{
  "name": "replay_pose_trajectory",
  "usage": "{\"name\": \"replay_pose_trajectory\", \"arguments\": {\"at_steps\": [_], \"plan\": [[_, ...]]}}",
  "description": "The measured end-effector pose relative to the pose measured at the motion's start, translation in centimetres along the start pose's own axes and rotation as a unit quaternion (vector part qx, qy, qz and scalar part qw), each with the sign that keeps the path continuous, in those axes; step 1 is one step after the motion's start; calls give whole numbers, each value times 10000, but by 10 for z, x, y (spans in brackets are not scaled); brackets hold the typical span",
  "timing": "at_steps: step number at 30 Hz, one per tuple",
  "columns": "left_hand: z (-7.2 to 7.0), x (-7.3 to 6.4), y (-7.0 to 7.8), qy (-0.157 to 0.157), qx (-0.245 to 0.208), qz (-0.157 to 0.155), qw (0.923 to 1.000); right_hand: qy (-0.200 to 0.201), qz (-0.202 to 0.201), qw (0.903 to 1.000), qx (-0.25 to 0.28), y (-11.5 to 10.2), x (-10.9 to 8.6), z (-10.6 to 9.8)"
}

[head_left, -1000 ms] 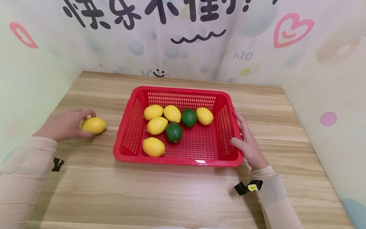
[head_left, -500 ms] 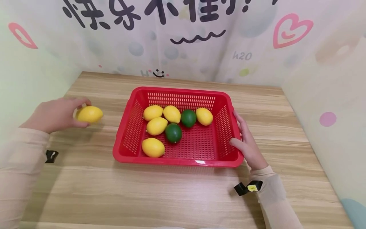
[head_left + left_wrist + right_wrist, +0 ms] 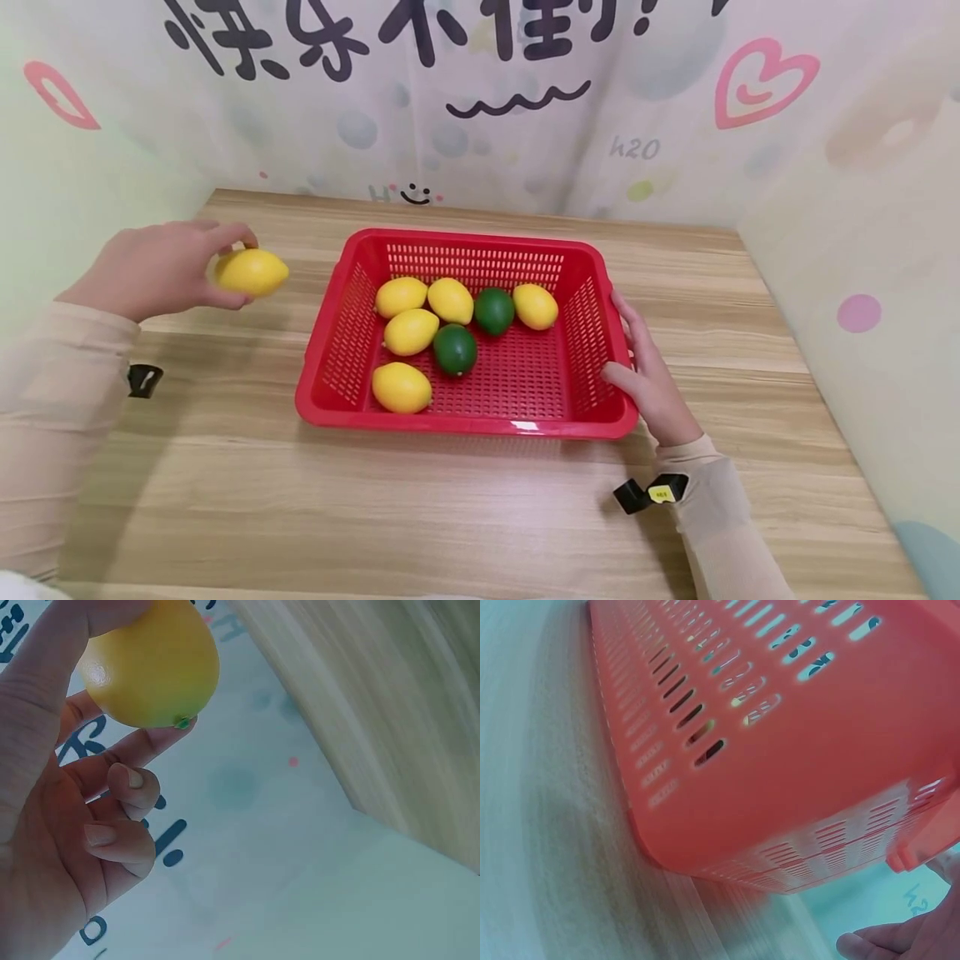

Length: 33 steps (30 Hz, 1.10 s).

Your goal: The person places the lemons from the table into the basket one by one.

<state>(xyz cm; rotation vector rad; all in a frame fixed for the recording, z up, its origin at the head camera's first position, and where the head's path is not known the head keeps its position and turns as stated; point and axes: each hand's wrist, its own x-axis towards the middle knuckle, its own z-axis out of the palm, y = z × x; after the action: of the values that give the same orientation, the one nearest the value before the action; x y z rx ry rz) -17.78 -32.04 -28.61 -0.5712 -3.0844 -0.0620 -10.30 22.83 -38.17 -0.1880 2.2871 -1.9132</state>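
A yellow lemon (image 3: 253, 272) is pinched between the thumb and fingers of my left hand (image 3: 161, 267), above the table left of the basket. The left wrist view shows the lemon (image 3: 157, 671) with its small green stem end facing down and the lower fingers loosely curled. My right hand (image 3: 651, 379) grips the right rim of a red plastic basket (image 3: 465, 423), thumb over the inner side and fingers outside. Inside the basket lie several lemons (image 3: 402, 387) and two dark green fruits (image 3: 455, 349), mostly toward the left and back.
The basket's slotted wall (image 3: 780, 780) fills much of the right wrist view. Beneath everything is a light wood-grain table (image 3: 420, 517), bordered at the back and both sides by printed curtain-like walls (image 3: 510, 158). A black wrist device (image 3: 651, 492) sits by the right sleeve.
My left hand has lifted the lemon off the table, moving it away from me and, lately, slightly right toward the basket. The right hand and basket have stayed in place.
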Motion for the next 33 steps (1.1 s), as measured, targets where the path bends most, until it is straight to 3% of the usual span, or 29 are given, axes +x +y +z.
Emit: {"name": "replay_pose_trajectory", "arguments": {"at_steps": [10, 19, 33], "plan": [[-8, 15, 21, -12, 94, 291, 9995, -12, 54, 10000, 35, 1, -2, -1], [-20, 24, 25, 46, 214, 442, 9988, -20, 30, 10000, 23, 0, 1, 1], [-37, 45, 49, 87, 389, 707, 9967, -47, -29, 10000, -6, 0, 0, 0]]}}
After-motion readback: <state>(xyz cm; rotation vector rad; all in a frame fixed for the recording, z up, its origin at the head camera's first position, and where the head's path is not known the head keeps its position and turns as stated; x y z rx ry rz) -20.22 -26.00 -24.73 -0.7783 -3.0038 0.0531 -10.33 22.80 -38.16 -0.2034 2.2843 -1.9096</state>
